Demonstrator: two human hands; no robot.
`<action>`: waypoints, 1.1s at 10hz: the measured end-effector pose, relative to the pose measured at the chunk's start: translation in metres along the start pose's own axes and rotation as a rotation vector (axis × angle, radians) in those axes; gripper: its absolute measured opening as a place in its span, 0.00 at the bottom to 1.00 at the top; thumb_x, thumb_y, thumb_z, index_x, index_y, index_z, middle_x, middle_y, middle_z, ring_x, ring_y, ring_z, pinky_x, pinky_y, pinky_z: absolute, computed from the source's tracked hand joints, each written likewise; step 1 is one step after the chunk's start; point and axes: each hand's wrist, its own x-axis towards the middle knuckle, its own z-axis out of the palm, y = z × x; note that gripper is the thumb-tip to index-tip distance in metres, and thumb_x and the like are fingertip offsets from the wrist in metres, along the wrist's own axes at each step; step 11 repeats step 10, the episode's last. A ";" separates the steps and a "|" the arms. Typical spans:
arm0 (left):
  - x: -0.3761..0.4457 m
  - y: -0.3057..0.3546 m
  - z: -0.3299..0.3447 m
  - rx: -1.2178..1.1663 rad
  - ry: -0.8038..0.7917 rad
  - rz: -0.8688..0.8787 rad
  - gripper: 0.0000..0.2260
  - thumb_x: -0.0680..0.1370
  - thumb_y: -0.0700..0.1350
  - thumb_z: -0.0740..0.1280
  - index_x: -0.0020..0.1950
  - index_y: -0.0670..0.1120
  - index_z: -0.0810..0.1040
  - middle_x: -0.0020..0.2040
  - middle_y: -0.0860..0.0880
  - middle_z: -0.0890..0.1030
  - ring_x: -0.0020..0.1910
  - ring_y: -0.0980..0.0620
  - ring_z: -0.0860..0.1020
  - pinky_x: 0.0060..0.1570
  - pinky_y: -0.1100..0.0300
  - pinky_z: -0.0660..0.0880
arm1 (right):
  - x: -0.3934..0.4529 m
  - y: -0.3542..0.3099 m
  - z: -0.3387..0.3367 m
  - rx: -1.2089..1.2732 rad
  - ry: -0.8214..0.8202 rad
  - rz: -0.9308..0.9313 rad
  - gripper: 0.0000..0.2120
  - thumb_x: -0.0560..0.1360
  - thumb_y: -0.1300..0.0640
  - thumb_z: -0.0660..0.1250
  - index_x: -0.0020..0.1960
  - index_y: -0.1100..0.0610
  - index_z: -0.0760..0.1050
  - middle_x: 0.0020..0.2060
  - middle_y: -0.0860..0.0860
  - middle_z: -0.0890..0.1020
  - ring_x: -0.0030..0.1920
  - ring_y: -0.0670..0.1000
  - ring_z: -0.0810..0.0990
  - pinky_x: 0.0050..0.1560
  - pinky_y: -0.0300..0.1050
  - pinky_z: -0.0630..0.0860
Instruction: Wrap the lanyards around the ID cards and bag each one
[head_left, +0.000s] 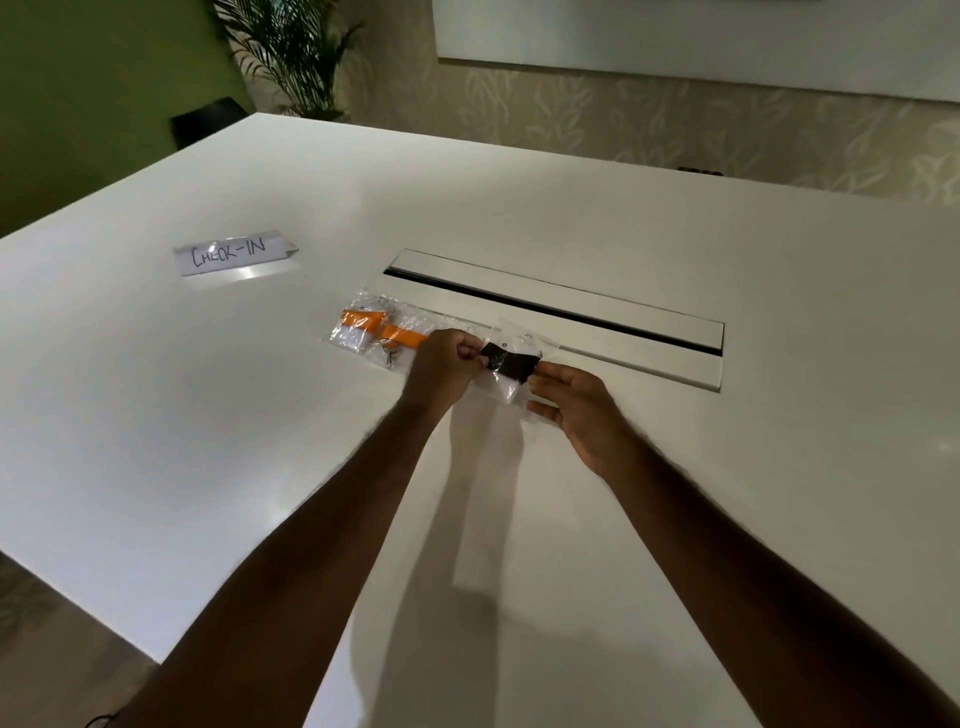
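Note:
A clear bag (511, 387) holding an ID card wrapped in a black lanyard (509, 362) is held just above the white table (208, 415). My left hand (441, 371) pinches the bag's left end at the black lanyard. My right hand (576, 410) grips the bag's right side from below, fingers curled on the plastic. To the left lies another clear bag (363, 335) with an ID card wrapped in an orange lanyard (387, 328); a metal clip (388, 356) shows at its near edge.
A folded paper sign reading CHECK-IN (234, 253) stands at the left of the table. A long cable hatch with a dark slot (561, 306) runs behind the bags. A black chair (208, 122) and a plant (296, 57) stand beyond the far edge.

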 end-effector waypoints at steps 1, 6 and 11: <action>-0.003 -0.002 0.002 0.032 -0.025 0.032 0.13 0.75 0.36 0.76 0.59 0.38 0.85 0.53 0.43 0.87 0.51 0.49 0.85 0.53 0.62 0.81 | 0.004 0.002 0.003 -0.069 -0.016 0.004 0.12 0.82 0.64 0.69 0.64 0.61 0.82 0.60 0.59 0.86 0.60 0.56 0.85 0.65 0.52 0.80; -0.015 -0.001 0.009 0.237 -0.050 0.188 0.09 0.79 0.39 0.71 0.58 0.37 0.83 0.54 0.39 0.83 0.55 0.43 0.81 0.56 0.59 0.75 | -0.001 -0.002 0.014 -0.397 0.085 0.013 0.06 0.79 0.59 0.73 0.47 0.62 0.82 0.36 0.52 0.74 0.40 0.52 0.71 0.44 0.49 0.67; -0.053 0.002 0.005 0.279 -0.045 0.263 0.15 0.78 0.39 0.74 0.65 0.39 0.81 0.62 0.41 0.80 0.64 0.43 0.77 0.66 0.52 0.73 | -0.028 0.008 -0.017 -0.725 0.156 -0.010 0.32 0.81 0.50 0.73 0.80 0.59 0.68 0.76 0.55 0.72 0.74 0.54 0.75 0.71 0.49 0.72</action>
